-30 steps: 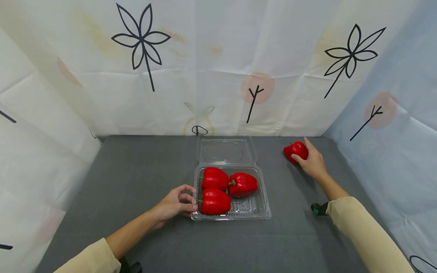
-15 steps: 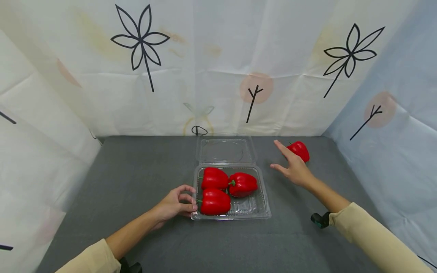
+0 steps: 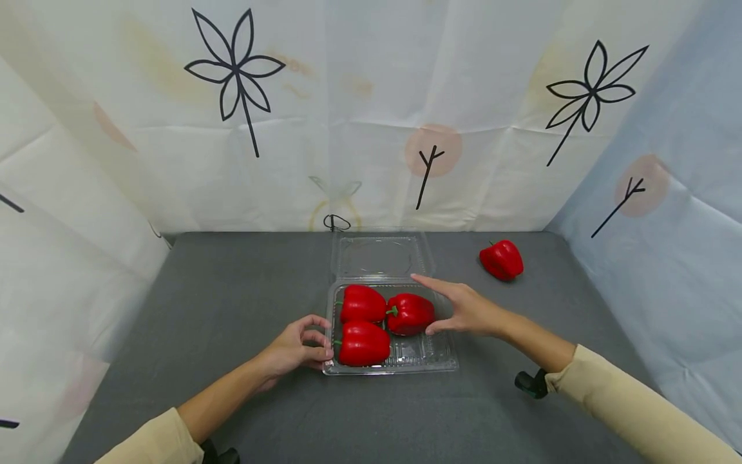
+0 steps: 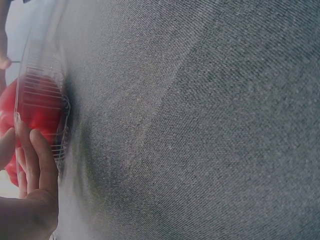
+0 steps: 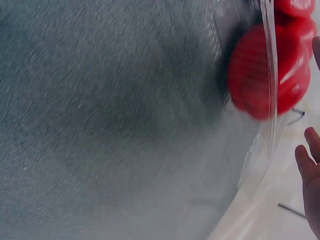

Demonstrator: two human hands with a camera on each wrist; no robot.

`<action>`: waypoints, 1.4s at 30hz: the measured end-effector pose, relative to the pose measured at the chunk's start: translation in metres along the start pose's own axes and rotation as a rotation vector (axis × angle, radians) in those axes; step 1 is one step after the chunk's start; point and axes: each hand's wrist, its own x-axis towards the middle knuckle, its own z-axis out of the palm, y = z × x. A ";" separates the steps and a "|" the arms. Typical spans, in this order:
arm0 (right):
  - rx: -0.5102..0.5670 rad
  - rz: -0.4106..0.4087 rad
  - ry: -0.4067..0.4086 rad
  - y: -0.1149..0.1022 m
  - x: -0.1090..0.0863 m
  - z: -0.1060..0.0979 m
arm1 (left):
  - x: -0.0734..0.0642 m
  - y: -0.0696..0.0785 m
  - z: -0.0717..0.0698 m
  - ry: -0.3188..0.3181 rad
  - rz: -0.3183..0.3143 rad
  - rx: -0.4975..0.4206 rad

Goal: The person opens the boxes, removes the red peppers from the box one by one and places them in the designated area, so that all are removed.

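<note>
A clear plastic clamshell container (image 3: 437, 351) lies with its lid (image 3: 379, 254) folded back. Inside are three red bell peppers: one at the back left (image 3: 363, 303), one at the front left (image 3: 365, 345) and one on the right (image 3: 413, 314). My left hand (image 3: 304, 348) holds the container's left rim, thumb on the inner side and fingers along the outer wall, as the left wrist view shows. My right hand (image 3: 472, 311) reaches over the right side, thumb and fingers spread apart, close to the right pepper; nothing is in its grasp.
Another red bell pepper (image 3: 501, 260) lies on the grey cloth-covered table (image 3: 261, 264), at the back right. White patterned sheets (image 3: 377, 96) rise behind the table and along both sides.
My right hand has let go of the lone pepper at the back right and moved left to the container, fingers spread. The left hand keeps its place on the rim.
</note>
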 end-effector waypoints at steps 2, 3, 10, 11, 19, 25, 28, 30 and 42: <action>0.013 -0.015 -0.044 -0.004 0.003 0.003 | 0.000 0.000 0.000 0.000 0.002 0.000; 0.023 -0.021 -0.060 -0.006 0.004 0.004 | 0.000 0.000 0.000 -0.001 0.004 -0.001; 0.064 -0.024 -0.106 -0.010 0.010 0.009 | -0.001 -0.002 -0.001 -0.013 0.024 0.009; 0.066 -0.022 -0.111 -0.009 0.011 0.010 | -0.001 -0.003 -0.001 -0.014 0.028 0.012; 0.043 0.011 -0.126 -0.005 0.017 0.013 | -0.001 -0.002 -0.001 -0.021 0.021 -0.020; 0.047 0.032 -0.153 -0.001 0.022 0.016 | -0.001 -0.002 -0.002 -0.023 0.021 -0.026; 0.036 0.049 -0.170 0.001 0.024 0.018 | -0.001 -0.003 -0.002 -0.030 0.031 -0.025; 0.034 0.065 -0.181 0.002 0.025 0.019 | -0.001 -0.003 -0.002 -0.035 0.039 -0.022; -0.009 0.081 -0.174 0.002 0.026 0.020 | -0.001 -0.004 -0.003 -0.038 0.044 -0.023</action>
